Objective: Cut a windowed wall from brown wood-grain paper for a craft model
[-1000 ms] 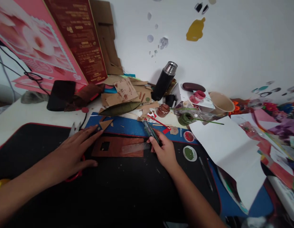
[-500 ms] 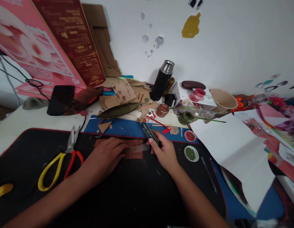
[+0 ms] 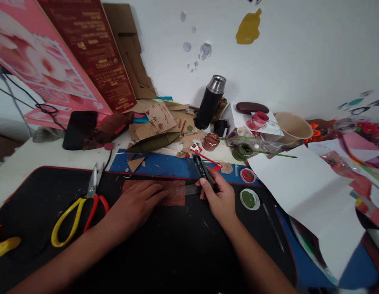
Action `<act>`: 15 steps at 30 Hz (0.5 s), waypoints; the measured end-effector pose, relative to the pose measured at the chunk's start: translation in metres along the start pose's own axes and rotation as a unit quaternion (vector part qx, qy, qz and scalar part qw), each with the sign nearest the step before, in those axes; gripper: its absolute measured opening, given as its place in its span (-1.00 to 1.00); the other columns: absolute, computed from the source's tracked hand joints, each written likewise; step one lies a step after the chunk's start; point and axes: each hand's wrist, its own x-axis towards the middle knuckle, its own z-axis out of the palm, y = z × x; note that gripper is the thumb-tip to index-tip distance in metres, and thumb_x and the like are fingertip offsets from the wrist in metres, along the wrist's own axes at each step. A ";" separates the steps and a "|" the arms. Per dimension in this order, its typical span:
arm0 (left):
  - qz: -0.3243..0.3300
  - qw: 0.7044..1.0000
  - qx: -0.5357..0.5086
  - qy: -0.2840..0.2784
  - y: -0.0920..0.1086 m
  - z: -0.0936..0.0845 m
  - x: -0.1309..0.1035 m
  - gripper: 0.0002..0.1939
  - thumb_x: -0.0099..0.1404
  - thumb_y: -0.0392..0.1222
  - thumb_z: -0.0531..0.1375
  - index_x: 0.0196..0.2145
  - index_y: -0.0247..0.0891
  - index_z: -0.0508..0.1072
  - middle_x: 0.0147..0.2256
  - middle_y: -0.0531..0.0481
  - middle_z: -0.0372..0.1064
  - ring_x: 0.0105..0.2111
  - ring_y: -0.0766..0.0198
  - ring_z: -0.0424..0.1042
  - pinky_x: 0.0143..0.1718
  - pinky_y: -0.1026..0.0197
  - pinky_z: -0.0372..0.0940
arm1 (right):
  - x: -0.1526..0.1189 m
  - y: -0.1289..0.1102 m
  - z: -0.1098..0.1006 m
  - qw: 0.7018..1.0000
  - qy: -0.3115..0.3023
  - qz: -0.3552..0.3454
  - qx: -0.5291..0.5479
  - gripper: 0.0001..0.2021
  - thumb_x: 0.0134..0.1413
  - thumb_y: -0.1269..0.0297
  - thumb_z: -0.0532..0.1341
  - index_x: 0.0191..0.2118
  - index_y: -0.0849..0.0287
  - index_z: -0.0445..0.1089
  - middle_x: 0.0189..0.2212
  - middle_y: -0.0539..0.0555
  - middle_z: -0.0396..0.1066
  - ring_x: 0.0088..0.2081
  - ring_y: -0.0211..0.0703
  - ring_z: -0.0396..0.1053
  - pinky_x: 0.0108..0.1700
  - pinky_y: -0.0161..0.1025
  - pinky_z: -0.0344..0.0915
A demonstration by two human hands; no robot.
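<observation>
My left hand [image 3: 142, 199] lies flat with its fingers stretched over a reddish-brown sheet [image 3: 177, 199] on the black mat. Beneath its fingertips a clear strip, ruler-like in look [image 3: 189, 189], runs across the sheet and past its right edge. My right hand [image 3: 220, 197] is closed around a dark green utility knife [image 3: 202, 169], just right of the sheet. The knife's upper end tilts away from me, and its lower tip is hidden by the fingers. Scissors [image 3: 93, 185] with one yellow and one red handle lie open, left of my left hand.
Behind the mat stand a black thermos [image 3: 210, 102], a brown paint jar [image 3: 211, 141] and a green paint jar [image 3: 242, 152]. A green paint lid [image 3: 249, 199] and a dark pen-like stick [image 3: 273, 226] lie at right, near white paper [image 3: 299, 183]. Cardboard scraps [image 3: 160, 117] pile up behind.
My right hand has moved a little to the right with the knife, away from the sheet's edge. My left hand stays on the strip. The view has shifted slightly.
</observation>
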 end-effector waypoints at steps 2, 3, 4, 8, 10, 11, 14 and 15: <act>0.001 1.000 0.005 -0.004 -0.002 0.001 -0.002 -0.58 0.46 -0.37 0.05 0.13 -0.12 0.55 0.06 -0.13 0.55 0.04 0.05 0.50 0.06 -0.05 0.45 | 0.000 -0.001 -0.002 1.000 0.026 -0.001 0.008 -0.60 0.31 0.05 0.27 0.14 0.14 0.45 -0.34 0.04 0.59 -0.59 -0.27 0.38 -0.50 -0.26 0.41; 0.002 1.000 0.011 -0.004 -0.002 0.001 -0.002 -0.58 0.46 -0.37 0.05 0.13 -0.12 0.55 0.06 -0.14 0.55 0.05 0.05 0.50 0.06 -0.05 0.46 | 0.000 -0.002 -0.003 0.999 0.036 -0.001 0.012 -0.60 0.31 0.05 0.27 0.14 0.14 0.45 -0.34 0.04 0.59 -0.58 -0.27 0.38 -0.49 -0.26 0.41; 0.004 1.000 0.016 -0.003 -0.003 0.001 -0.003 -0.58 0.46 -0.37 0.05 0.13 -0.12 0.55 0.06 -0.14 0.55 0.04 0.04 0.50 0.05 -0.05 0.46 | 0.000 -0.002 -0.003 0.999 0.041 -0.001 0.016 -0.60 0.31 0.06 0.27 0.14 0.14 0.45 -0.34 0.04 0.59 -0.58 -0.28 0.37 -0.50 -0.26 0.40; 0.015 1.000 0.016 0.006 -0.004 0.002 -0.004 -0.59 0.46 -0.36 0.05 0.13 -0.13 0.55 0.04 -0.12 0.56 0.06 0.04 0.49 0.07 -0.03 0.45 | 0.001 -0.002 -0.003 0.999 0.044 0.011 0.029 -0.59 0.28 0.05 0.29 0.14 0.15 0.45 -0.34 0.03 0.58 -0.60 -0.29 0.34 -0.55 -0.28 0.36; 0.011 1.000 0.008 0.007 -0.003 0.004 -0.005 -0.58 0.46 -0.36 0.05 0.14 -0.12 0.54 0.06 -0.12 0.55 0.08 0.04 0.48 0.08 -0.03 0.44 | 0.003 -0.001 -0.003 0.998 0.036 0.023 0.034 -0.58 0.26 0.02 0.31 0.12 0.16 0.46 -0.37 0.02 0.57 -0.61 -0.30 0.34 -0.56 -0.29 0.35; 0.005 1.000 0.010 0.009 -0.003 0.006 -0.006 -0.58 0.45 -0.36 0.06 0.14 -0.12 0.54 0.07 -0.12 0.55 0.09 0.04 0.48 0.09 -0.04 0.43 | 0.004 0.000 -0.002 0.998 0.032 0.031 0.038 -0.56 0.25 0.01 0.31 0.12 0.16 0.46 -0.37 0.02 0.57 -0.61 -0.30 0.34 -0.56 -0.29 0.35; -0.002 0.999 0.036 0.030 0.003 0.012 -0.006 -0.57 0.45 -0.38 0.05 0.14 -0.15 0.55 0.06 -0.15 0.55 0.08 0.01 0.48 0.09 -0.05 0.42 | 0.006 0.001 -0.003 0.997 0.020 0.051 0.054 -0.53 0.25 -0.02 0.31 0.13 0.16 0.45 -0.38 0.01 0.56 -0.62 -0.30 0.34 -0.57 -0.30 0.34; -0.001 0.998 0.045 0.037 0.006 0.014 -0.006 -0.58 0.45 -0.38 0.05 0.14 -0.18 0.54 0.05 -0.17 0.55 0.07 0.01 0.48 0.09 -0.05 0.42 | 0.007 0.001 -0.003 0.997 0.017 0.056 0.058 -0.53 0.24 -0.02 0.32 0.14 0.16 0.45 -0.38 0.01 0.56 -0.62 -0.30 0.34 -0.58 -0.30 0.33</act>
